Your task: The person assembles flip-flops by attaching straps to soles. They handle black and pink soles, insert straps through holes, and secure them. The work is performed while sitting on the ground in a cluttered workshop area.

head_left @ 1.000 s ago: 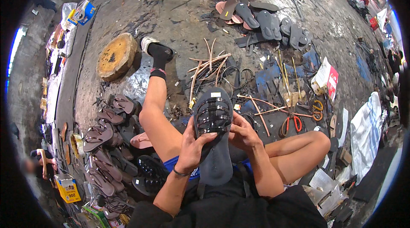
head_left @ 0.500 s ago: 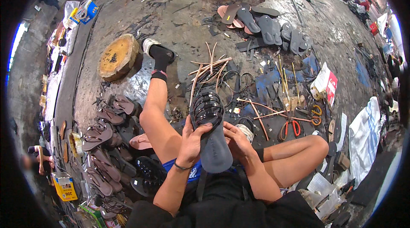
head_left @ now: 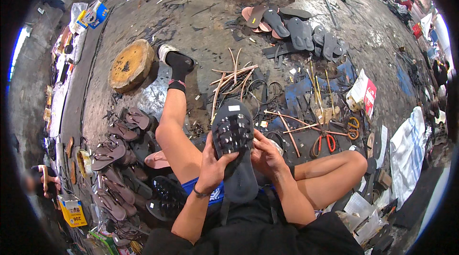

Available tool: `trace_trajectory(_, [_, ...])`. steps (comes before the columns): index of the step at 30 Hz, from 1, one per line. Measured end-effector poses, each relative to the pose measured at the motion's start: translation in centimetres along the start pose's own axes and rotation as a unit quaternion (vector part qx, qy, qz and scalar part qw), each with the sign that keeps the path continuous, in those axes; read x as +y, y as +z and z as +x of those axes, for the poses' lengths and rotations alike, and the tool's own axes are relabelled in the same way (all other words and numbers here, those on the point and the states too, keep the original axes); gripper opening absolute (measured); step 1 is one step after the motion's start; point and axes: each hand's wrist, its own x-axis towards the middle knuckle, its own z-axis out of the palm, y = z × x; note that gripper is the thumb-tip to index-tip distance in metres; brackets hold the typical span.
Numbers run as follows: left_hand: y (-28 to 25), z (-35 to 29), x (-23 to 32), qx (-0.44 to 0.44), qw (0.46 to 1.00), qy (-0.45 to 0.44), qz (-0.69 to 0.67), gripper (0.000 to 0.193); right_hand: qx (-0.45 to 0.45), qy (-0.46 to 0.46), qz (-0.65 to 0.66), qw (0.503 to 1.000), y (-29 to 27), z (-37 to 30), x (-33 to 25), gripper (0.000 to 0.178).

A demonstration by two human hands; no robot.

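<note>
"How's the black sandal held?"
"Between both hands. The left hand pinches one edge, thumb on top, probably for steadiness; the right hand curls against the other. Pinching? Can't tell."
"Counts?"
"One held sandal; one wooden block, ahead-left of the left hand."

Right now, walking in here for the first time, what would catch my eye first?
Probably the black sandal with glossy straps, mid-view, gripped in the person's left hand with the right hand at its other edge. Next, perhaps, the thick round block on the floor, beyond it to the left, and the scissors with bright red-orange handles, on the floor to the right.
</note>
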Motion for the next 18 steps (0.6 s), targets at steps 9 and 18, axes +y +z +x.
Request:
trace_trajectory(9, [-1.6,-1.3,-0.7,-0.127,0.991,0.036,-0.017,0.082,-0.090,-0.009,0.013,0.996,1.0,-1.2,-1.1,0.049])
trace_trajectory(18, [-1.2,-1.4,-1.2,-0.077,0.995,0.062,0.031,0.075,-0.079,0.013,-0.018,0.997,1.8,-0.8,-1.3,0.058])
